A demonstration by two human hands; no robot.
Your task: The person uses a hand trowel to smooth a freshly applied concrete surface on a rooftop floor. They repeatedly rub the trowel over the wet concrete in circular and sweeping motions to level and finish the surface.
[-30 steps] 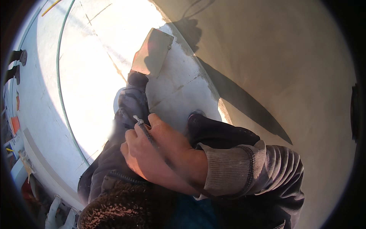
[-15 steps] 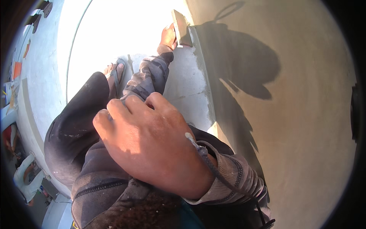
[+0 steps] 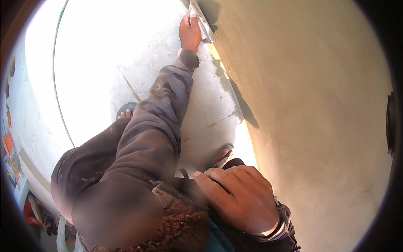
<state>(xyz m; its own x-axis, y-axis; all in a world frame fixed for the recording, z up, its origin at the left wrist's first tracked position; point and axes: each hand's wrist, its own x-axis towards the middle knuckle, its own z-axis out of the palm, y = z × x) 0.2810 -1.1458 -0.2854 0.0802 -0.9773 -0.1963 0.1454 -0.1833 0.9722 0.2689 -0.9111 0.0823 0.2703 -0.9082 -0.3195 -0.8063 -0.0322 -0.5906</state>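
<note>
Your left hand reaches far ahead, its grip clamped on a flat grey metal trowel pressed against the foot of the smooth tan plastered wall. Your right hand rests loosely curled on your dark knee, holding nothing, above the pale concrete floor. Orange and blue packages sit blurred at the far left rim.

- A pale concrete floor, sunlit and cracked.
- A thin green hose curving across the floor at the left.
- A sandalled foot on the floor.
- Orange and blue clutter at the far left edge.
</note>
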